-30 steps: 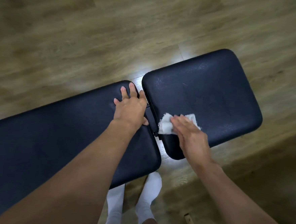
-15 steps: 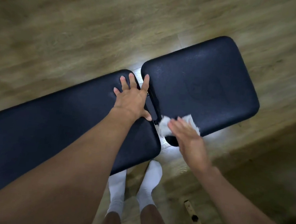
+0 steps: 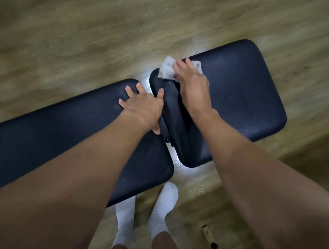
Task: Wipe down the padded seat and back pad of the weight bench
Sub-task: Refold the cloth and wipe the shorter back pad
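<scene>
Cloth (image 3: 168,68): white, crumpled, light and limp, bunched under the right hand (image 3: 193,89) at the far corner of the seat pad (image 3: 239,98). Best gripped as a wad under flat, close-set fingers (image 3: 180,67), pressing rather than pinching. Left hand (image 3: 143,107) braced on the back pad (image 3: 62,129), fingers spread, thumb down in the gap beside the seat. Padding dark, smooth, likely firm with slight give. Wood-look floor (image 3: 88,31) beyond the fingertips; white socks (image 3: 161,211) below.
</scene>
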`<move>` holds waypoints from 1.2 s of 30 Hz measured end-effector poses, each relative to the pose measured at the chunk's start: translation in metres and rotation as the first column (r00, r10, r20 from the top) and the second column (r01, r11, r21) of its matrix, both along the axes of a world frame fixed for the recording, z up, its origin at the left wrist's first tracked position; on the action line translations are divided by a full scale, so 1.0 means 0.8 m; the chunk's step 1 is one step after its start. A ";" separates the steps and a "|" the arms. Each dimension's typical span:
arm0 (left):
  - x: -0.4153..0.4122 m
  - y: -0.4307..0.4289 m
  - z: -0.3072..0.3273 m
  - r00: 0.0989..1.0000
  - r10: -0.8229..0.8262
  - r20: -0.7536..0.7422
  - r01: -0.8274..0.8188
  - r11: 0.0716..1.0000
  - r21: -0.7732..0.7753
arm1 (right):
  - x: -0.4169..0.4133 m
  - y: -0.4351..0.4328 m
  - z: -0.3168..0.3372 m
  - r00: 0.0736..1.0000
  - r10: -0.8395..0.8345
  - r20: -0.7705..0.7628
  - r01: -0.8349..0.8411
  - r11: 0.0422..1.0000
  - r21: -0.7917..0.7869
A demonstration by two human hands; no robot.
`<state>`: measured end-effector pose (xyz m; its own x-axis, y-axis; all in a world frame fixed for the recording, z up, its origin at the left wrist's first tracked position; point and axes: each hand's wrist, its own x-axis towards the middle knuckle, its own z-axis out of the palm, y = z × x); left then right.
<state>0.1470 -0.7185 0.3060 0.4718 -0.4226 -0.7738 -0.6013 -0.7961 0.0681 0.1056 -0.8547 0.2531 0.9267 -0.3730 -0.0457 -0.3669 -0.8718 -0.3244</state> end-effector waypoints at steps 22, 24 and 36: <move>0.004 -0.078 -0.025 0.999 -0.021 0.041 0.025 0.994 -0.107 | -0.075 -0.040 -0.004 0.989 -0.143 0.041 0.142 0.990 0.018; 0.002 -0.080 -0.023 0.998 -0.023 0.050 0.028 0.996 -0.090 | -0.157 -0.021 0.003 0.986 -0.159 0.042 0.158 0.987 0.015; 0.001 -0.088 -0.037 0.997 -0.030 0.071 0.033 0.999 -0.037 | -0.018 -0.099 -0.008 0.983 -0.152 -0.100 0.150 0.988 -0.026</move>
<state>0.1481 -0.7888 0.2763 0.5106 -0.4667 -0.7221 -0.6306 -0.7742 0.0545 0.0914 -0.9341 0.2471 0.8506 -0.5100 -0.1285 -0.5250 -0.8092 -0.2638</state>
